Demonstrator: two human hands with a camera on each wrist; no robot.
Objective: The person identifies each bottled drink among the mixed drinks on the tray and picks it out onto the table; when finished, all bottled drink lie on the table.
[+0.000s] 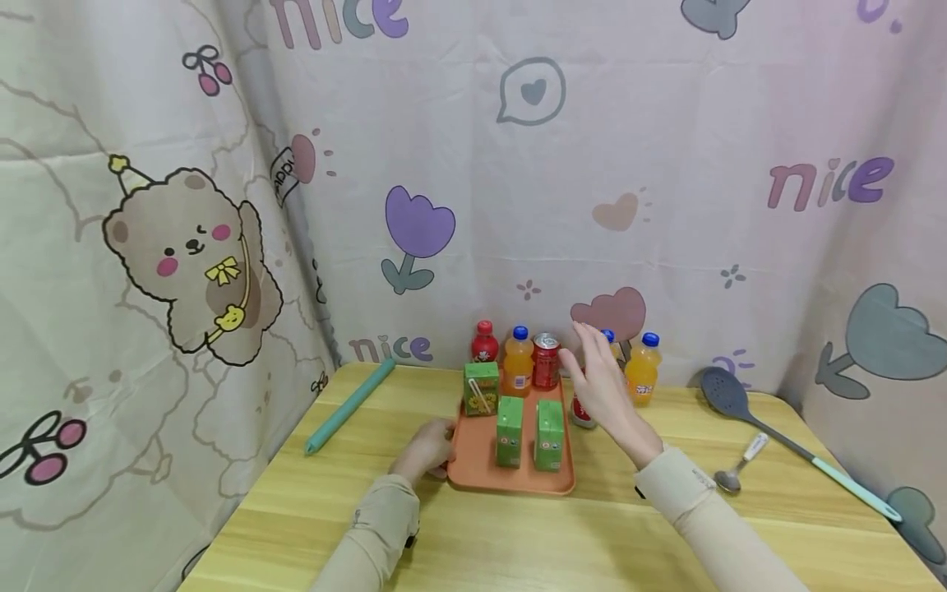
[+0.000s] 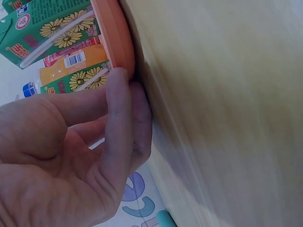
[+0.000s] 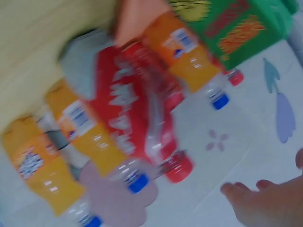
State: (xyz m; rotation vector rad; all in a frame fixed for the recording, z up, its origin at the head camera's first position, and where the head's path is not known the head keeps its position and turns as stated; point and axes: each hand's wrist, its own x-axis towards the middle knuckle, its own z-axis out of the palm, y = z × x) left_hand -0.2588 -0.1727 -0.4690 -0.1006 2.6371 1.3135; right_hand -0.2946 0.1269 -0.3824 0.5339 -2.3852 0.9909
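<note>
A: L hand (image 1: 429, 448) status?
B: Tray (image 1: 477, 456) rim is gripped by it, on left side toward front corner. Fingertips at rim are shown in L wrist view; in head view finger detail is hard to make out.

A: R hand (image 1: 605, 386)?
B: Held up in air, R of tray, fingers extended, palm unfilled. In R wrist view it's cut off at lower R edge & blurred.

A: Tray pos. & load?
B: Flat on table (image 1: 503, 534), approx. mid-frame. Two front cartons (image 1: 509, 436) (image 1: 549, 440) are stood on it, plus rear carton (image 1: 481, 390) w/ straw. Orange btl (image 1: 518, 362) & red can (image 1: 546, 366) are set at its rear.

A: What's hidden?
B: Red-label btl (image 3: 128, 109) is mostly covered by R hand in head view, base only seen; more is shown in R wrist view, smeared. Mid orange btl (image 1: 608, 335) ditto, cap & upper bit seen. Lower part of red-cap btl (image 1: 484, 344) is masked by rear carton; whether it's on tray can't be told.

A: Edges, room?
B: Red-label btl is stood just beside tray's R rim. Wood surface is seen ahead of tray's front edge, also btwn L hand & teal rod (image 1: 351, 407), and btwn far-R orange btl (image 1: 642, 374) & skimmer (image 1: 725, 393). Spoon (image 1: 728, 479) is laid near skimmer's handle. Table's rear edge is backed by curtain (image 1: 473, 164); near edge is cut off by frame.
</note>
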